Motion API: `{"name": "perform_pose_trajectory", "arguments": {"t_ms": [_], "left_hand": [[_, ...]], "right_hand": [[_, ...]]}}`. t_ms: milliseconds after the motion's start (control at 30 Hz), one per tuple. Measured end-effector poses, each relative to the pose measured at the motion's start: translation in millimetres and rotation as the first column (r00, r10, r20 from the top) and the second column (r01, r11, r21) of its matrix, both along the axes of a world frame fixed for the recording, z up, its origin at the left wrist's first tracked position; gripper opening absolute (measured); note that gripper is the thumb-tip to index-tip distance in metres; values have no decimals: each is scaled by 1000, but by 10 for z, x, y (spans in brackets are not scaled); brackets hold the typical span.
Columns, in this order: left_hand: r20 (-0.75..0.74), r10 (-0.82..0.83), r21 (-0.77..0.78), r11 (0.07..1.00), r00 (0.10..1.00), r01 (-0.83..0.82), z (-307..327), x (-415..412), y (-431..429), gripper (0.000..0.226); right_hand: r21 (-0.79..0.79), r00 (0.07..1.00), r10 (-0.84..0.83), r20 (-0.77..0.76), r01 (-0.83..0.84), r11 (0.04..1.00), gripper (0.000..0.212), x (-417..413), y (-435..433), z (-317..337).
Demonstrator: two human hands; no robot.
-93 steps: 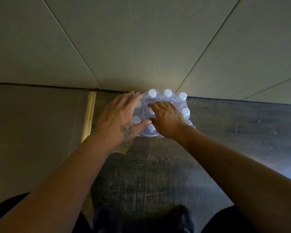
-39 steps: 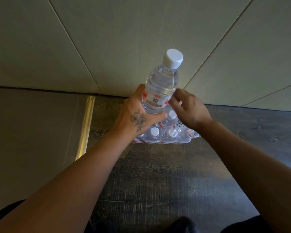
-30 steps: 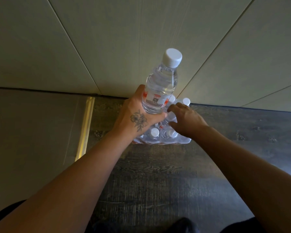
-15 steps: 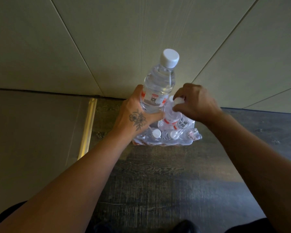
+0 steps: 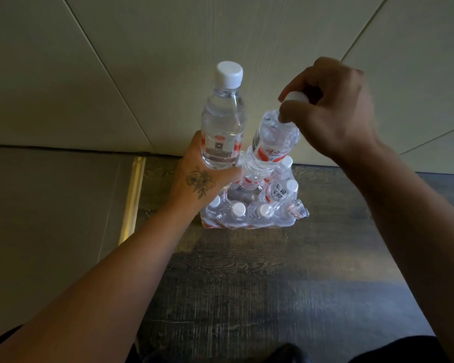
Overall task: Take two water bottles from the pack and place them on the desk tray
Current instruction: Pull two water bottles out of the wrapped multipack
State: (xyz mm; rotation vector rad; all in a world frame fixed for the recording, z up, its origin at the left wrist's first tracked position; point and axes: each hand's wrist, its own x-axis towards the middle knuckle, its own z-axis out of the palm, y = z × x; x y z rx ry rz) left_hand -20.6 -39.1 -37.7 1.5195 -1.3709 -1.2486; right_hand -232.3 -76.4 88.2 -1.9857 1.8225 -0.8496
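A shrink-wrapped pack of water bottles (image 5: 252, 213) sits on the dark wooden floor against the wall. My left hand (image 5: 202, 179) grips the lower body of one clear bottle (image 5: 223, 121) with a white cap, upright above the pack. My right hand (image 5: 333, 111) pinches the cap and neck of a second bottle (image 5: 270, 148), tilted, its base still at the pack's top. No desk tray is in view.
Pale panelled wall (image 5: 142, 61) rises right behind the pack. A brass floor strip (image 5: 131, 200) divides the dark wood floor (image 5: 247, 284) from a grey surface (image 5: 50, 218) on the left. My knees and a shoe show at the bottom edge.
My left hand pulled one bottle out of the pack and holds it up. My right hand took a second bottle by its cap and has lifted it higher, tilting it.
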Motion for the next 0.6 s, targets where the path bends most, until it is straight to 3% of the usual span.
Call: {"name": "perform_pose_trajectory", "arguments": {"t_ms": [300,600], "left_hand": [[-22,-45,33,998,999,46,-5,-72,3,74],[-74,-150,37,988,986,153,-20,-160,-38,75]], "right_hand": [[-54,1000,-1,-17,0,999,24,10,-28,140],[0,999,3,-35,-3,1000,26,-72,-62,-123]]}}
